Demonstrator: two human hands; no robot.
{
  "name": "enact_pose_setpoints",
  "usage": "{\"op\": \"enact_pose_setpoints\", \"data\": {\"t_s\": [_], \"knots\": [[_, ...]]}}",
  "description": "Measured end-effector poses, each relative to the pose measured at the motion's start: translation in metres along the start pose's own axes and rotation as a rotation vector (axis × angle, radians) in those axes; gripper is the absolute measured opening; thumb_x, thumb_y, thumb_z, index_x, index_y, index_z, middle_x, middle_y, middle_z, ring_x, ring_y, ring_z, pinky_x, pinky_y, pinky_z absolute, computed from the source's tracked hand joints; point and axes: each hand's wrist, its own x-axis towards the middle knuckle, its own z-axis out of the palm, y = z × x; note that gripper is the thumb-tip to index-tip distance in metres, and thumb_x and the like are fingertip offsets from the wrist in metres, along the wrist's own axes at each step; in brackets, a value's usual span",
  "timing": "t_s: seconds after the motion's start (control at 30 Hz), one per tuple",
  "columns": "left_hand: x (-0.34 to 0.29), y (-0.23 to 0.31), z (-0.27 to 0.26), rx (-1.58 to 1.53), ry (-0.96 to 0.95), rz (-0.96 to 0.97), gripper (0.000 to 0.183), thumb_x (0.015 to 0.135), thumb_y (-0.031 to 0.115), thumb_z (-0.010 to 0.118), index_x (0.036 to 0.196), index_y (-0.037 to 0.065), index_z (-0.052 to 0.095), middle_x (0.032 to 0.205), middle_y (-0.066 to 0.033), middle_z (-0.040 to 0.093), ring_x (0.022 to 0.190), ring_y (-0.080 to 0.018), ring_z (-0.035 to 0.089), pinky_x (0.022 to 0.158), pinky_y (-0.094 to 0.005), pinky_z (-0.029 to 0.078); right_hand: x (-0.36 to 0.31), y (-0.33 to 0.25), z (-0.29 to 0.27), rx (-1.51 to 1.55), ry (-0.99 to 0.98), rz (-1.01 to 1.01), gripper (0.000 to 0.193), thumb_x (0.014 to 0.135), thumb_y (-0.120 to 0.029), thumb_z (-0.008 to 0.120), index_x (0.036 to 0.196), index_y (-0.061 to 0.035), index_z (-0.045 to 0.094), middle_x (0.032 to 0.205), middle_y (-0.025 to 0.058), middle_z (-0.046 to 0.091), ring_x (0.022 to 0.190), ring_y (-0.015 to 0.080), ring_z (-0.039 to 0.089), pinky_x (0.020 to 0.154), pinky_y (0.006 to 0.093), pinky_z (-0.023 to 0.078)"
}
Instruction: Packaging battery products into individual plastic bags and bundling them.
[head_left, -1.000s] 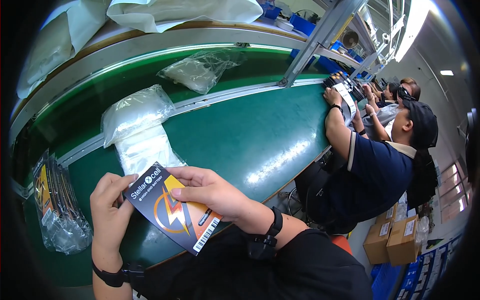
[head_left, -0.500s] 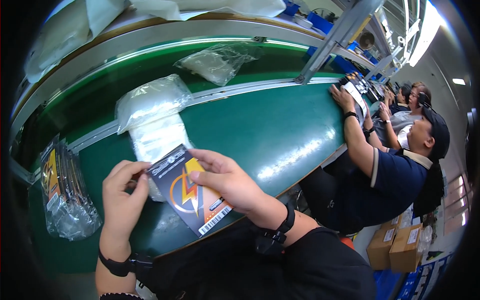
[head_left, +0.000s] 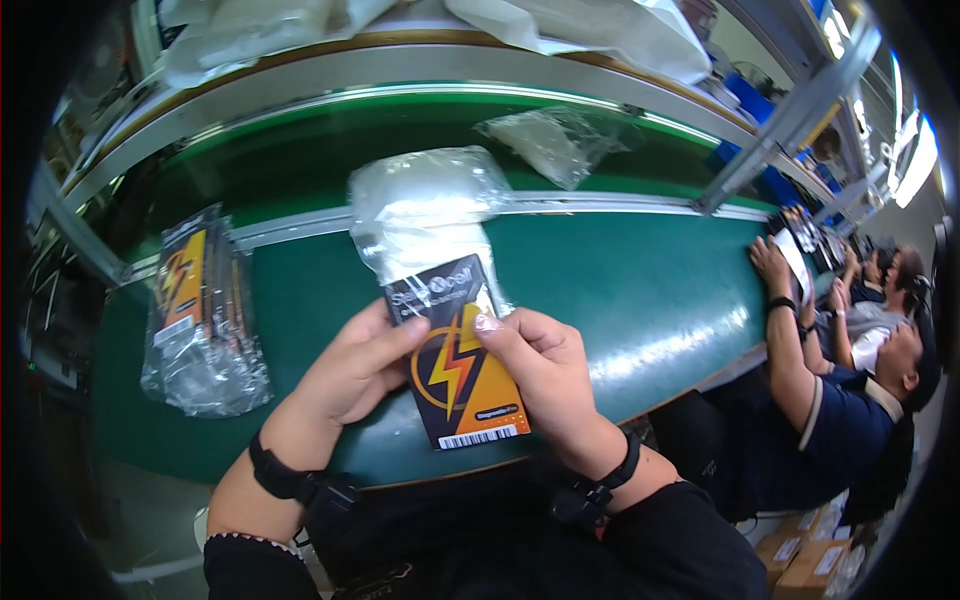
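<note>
Between my hands is a flat dark grey and orange printed packet (head_left: 462,375) with a yellow lightning bolt and a barcode strip at its lower edge. My left hand (head_left: 360,362) pinches its left edge, thumb on the front. On the other side my right hand (head_left: 545,370) grips the right edge, its thumb also across the front. The fingers behind the packet are hidden. Just beyond it lies a stack of clear plastic bags (head_left: 430,205), partly covered by the packet. To the left, several similar packets in clear wrapping (head_left: 205,320) stand together on the green table (head_left: 640,290).
Another clear bag (head_left: 555,145) lies behind the metal rail (head_left: 600,203). A shelf edge (head_left: 420,75) with white sheeting crosses above. A slanted metal post (head_left: 770,130) rises at the right. Beyond it a person in a dark blue shirt (head_left: 820,440) works at the bench; cardboard boxes (head_left: 815,570) sit below.
My left hand has gone from the packet's upper corner to its left edge. The packet now stands more upright, facing me. The whole view has shifted, with the scene moving rightward.
</note>
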Motion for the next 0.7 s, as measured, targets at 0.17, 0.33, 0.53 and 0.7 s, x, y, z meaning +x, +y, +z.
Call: {"op": "enact_pose_setpoints", "data": {"t_s": [0.17,0.33,0.53,0.7], "knots": [[0.0,0.007,-0.017,-0.138,-0.095,0.098,0.041,0.087,0.002,0.053,0.126,-0.002,0.041,0.12,-0.0142,0.055,0.11,-0.0228,0.055,0.095,-0.0369,0.045,0.001,0.008,0.006,-0.245,-0.059,-0.016,0.025,0.085,-0.015,0.067,0.099,0.0042,0.06,0.067,-0.0011,0.055,0.061,0.0022,0.05,0.055,0.0175,0.04],[0.004,0.011,-0.033,-0.31,0.026,0.193,0.037,0.086,-0.001,0.05,0.122,-0.007,0.042,0.118,-0.0181,0.055,0.111,-0.0279,0.055,0.098,-0.0413,0.044,-0.005,-0.01,0.0,-0.38,-0.231,-0.17,0.079,0.069,-0.003,0.076,0.137,-0.0025,0.035,0.08,0.0007,0.052,0.067,0.0037,0.05,0.058,0.017,0.04],[-0.006,-0.005,-0.005,0.02,-0.575,-0.131,0.041,0.091,0.011,0.052,0.129,-0.001,0.043,0.128,-0.0125,0.05,0.114,-0.0235,0.053,0.097,-0.0361,0.044,0.009,-0.013,-0.005,-0.45,0.206,-0.663,0.043,0.086,0.005,0.052,0.128,0.0009,0.046,0.084,0.0039,0.055,0.075,0.0085,0.053,0.067,0.0212,0.044],[-0.004,-0.01,-0.005,0.178,-0.583,-0.249,0.046,0.093,0.019,0.052,0.132,-0.003,0.04,0.129,-0.0171,0.048,0.117,-0.0247,0.051,0.099,-0.0376,0.041,-0.014,-0.03,0.014,-0.149,0.559,-0.882,0.012,0.086,0.007,0.044,0.088,0.0016,0.055,0.083,0.007,0.054,0.07,0.0092,0.048,0.061,0.0216,0.04]]}}
